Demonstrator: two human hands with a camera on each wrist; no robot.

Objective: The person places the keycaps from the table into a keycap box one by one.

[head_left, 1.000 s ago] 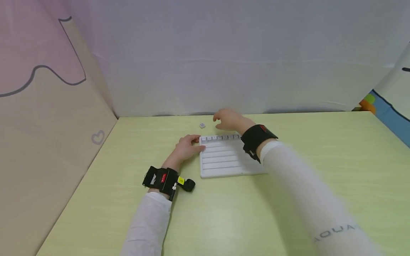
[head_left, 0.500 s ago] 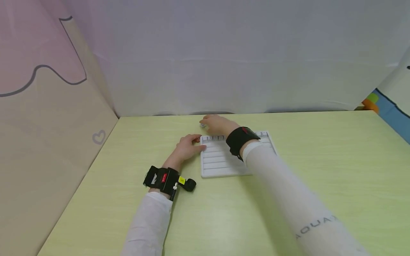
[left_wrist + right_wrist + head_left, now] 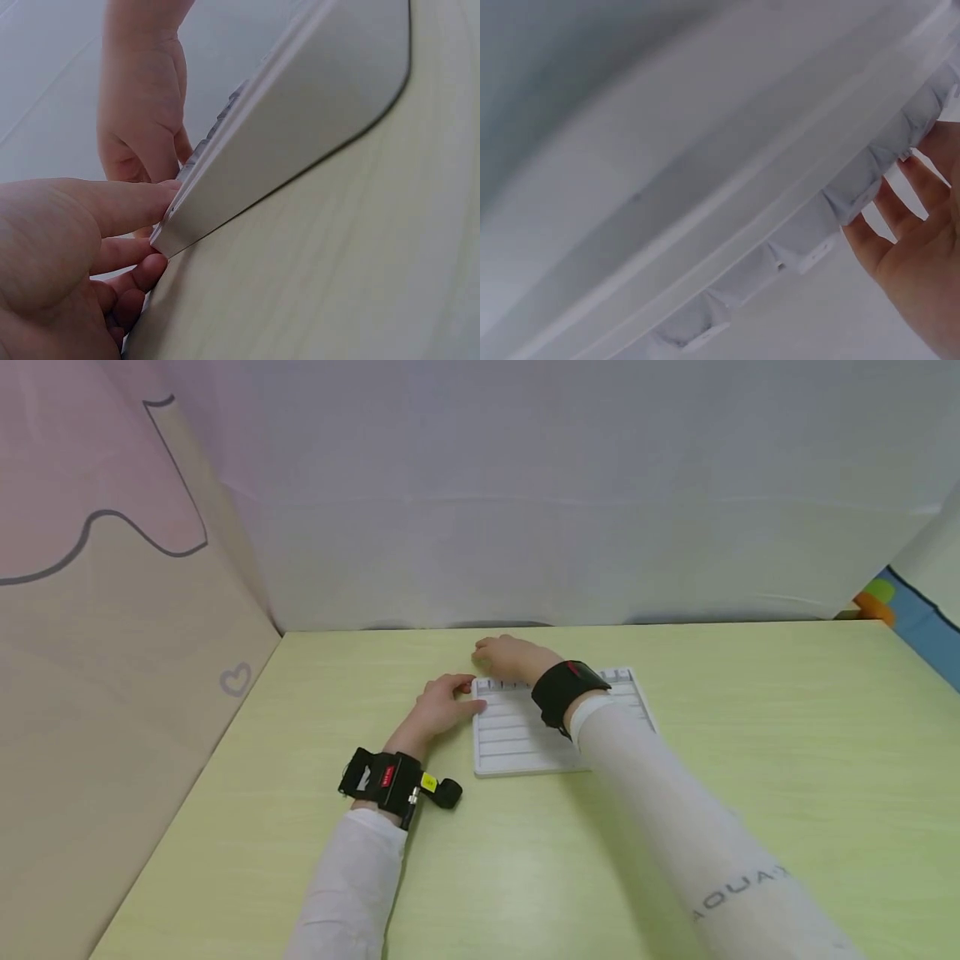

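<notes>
White tray (image 3: pixel 525 735) is seen lying flat on the yellow-green table (image 3: pixel 750 735), near the far wall and a little left of the table's middle. Its surface is divided into long horizontal grooves, and a row of small pale tiles (image 3: pixel 517 684) is set upright in the groove along the far edge. From the right wrist view the same row of tiles (image 3: pixel 810 240) is seen close up, standing side by side in the slot.

The near-left side of the far corner of the tray is touched by the left hand (image 3: pixel 438 706), which rests on the table beside it. In the left wrist view the thumb is laid straight against the tray's corner (image 3: pixel 225 202), while the other fingers (image 3: pixel 127 281) are curled loosely under, against the table. Nothing is gripped by this hand.

The right hand (image 3: pixel 510 656) is held over the far-left end of the tile row, just beyond the tray's far edge. Its fingers (image 3: pixel 911 217) are bent downward and slightly apart in the right wrist view; whether anything is pinched between them cannot be told.

Black wrist straps are worn on both arms, over white sleeves. A pale grey curtain (image 3: pixel 562 485) is hung behind the table, and a beige and pink panel (image 3: pixel 112 610) with a small heart outline stands on the left.
</notes>
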